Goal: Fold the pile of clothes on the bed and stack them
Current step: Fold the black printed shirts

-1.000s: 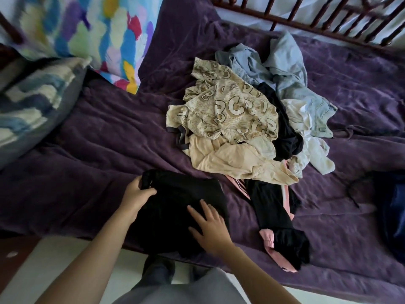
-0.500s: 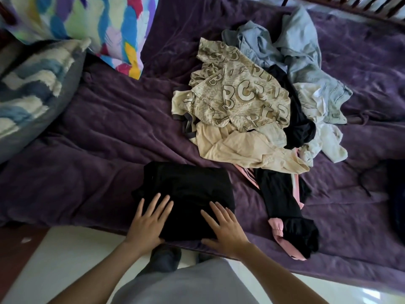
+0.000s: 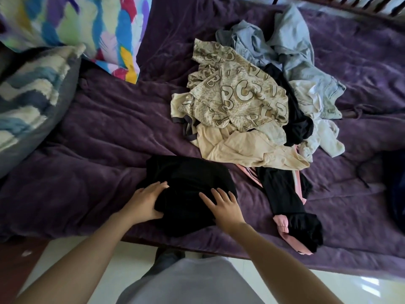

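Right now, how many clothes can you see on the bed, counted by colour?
Black: 2, a folded black garment and a crumpled black garment.
Black with pink: 1, the black-and-pink garment.
Beige: 2, the letter-print top and the plain cream garment.
Light blue: 1, the denim heap, possibly more than one piece.
White: 1, the white garment.
Total: 7.

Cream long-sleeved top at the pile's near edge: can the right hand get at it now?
Probably yes. The cream long-sleeved top lies exposed just beyond the folded black garment under the right hand, and nothing covers its near part.
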A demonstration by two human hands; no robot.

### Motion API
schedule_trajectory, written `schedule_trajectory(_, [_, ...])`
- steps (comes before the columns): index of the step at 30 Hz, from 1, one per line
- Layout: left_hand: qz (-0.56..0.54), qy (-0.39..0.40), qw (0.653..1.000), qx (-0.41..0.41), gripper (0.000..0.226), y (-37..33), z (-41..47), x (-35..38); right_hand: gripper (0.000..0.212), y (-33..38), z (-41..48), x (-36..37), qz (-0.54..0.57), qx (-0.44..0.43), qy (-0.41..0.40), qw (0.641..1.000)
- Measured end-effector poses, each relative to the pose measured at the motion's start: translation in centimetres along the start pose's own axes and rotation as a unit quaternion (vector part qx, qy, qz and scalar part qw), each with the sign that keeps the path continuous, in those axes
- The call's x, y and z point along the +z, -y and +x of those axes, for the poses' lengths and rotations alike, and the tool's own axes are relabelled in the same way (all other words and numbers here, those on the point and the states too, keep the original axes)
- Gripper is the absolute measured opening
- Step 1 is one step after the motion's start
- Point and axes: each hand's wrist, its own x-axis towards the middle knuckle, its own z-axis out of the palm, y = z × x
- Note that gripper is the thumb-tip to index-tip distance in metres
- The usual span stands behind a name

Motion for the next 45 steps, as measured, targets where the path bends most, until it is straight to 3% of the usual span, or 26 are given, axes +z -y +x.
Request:
schedule_trajectory(4, [0.167,-0.061,0.982,0.067,0.122,-2.4,-2.0,1.3,0.076,-0.8,0.0,-1.3,0.023,-0.008,-0.049,0.999])
schedule_trajectory(7, [0.213,-0.101,0.961,0.142,0.131,-5.5,-3.3,4.0,0.071,-1.3,-0.5,-2.9,0.033,0.002,-0.065,0.997])
schedule_trajectory(9, [0.198,-0.084,0.972,0.099,0.142,-6.9,-2.9,5.3,0.069,-1.7,-1.2,-3.8,0.033,0.001,-0.065,0.997])
schedule_trajectory(10, [0.194,-0.077,0.974,0.091,0.136,-7.1,-2.3,5.8,0.067,-1.9,-1.6,-4.0,0.028,-0.001,-0.065,0.998])
schedule_trajectory(13, [0.209,-0.106,0.968,0.094,0.053,-7.8,-1.0,5.9,0.065,-3.0,-3.1,-3.7,-0.002,0.001,-0.061,0.998])
schedule_trajectory(15, [0.223,-0.097,0.965,0.103,0.055,-8.9,0.0,5.6,0.064,-4.0,-4.6,-3.0,-0.013,0.003,-0.065,0.998])
schedule_trajectory(18, [0.226,-0.043,0.964,0.137,0.1,-11.4,1.4,5.5,0.06,-6.2,-7.3,-2.2,-0.033,0.005,-0.093,0.995])
schedule_trajectory(23, [0.256,-0.139,0.93,0.223,0.068,-18.8,1.9,6.5,0.031,-11.9,-13.8,-1.9,-0.064,0.002,-0.209,0.976])
schedule_trajectory(28, [0.246,-0.31,0.87,0.295,0.061,-29.3,4.3,7.0,0.04,-19.0,-21.7,-5.1,-0.1,0.036,-0.312,0.944])
schedule_trajectory(37, [0.253,-0.402,0.788,0.392,0.065,-48.0,10.4,5.4,0.039,-31.6,-33.6,-12.3,-0.204,0.11,-0.39,0.891])
schedule_trajectory(42, [0.251,-0.4,0.794,0.382,0.067,-54.5,14.2,5.9,0.035,-38.7,-35.8,-15.5,-0.232,0.107,-0.36,0.897])
schedule_trajectory(45, [0.218,-0.406,0.809,0.365,0.063,-56.7,17.1,6.8,0.03,-43.2,-35.3,-16.1,-0.265,0.057,-0.335,0.902])
